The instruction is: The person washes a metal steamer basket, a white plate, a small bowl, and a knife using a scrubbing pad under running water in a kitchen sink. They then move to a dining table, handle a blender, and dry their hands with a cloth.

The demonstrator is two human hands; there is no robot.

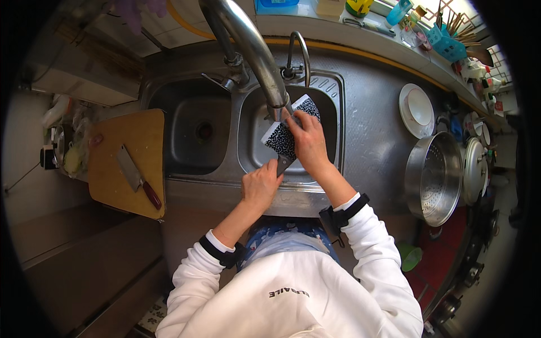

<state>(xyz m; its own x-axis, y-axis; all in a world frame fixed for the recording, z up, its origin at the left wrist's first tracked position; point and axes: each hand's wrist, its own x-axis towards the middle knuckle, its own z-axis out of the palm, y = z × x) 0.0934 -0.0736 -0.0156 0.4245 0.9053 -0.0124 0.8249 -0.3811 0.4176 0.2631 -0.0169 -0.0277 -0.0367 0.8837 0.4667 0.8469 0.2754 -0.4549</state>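
Over the right basin of a steel double sink (250,158) is a broad kitchen knife (280,140), its blade black-and-white patterned with a pale edge. My left hand (260,185) grips its grey handle near the basin's front rim. Across the middle of the blade lies my right hand (310,141), fingers curled over it and hiding part of the pattern. Whether a cloth or sponge is under those fingers, I cannot tell. The spout of a large steel faucet (264,63) ends just above the blade, close to my right fingertips.
Left of the sink, a cleaver (131,167) with a dark red handle rests on a cutting board (105,186). A slim tap (301,38) rises behind the basin. On the right counter are stacked dishes (403,105), a steel steamer pot (434,179) and a lid (475,169).
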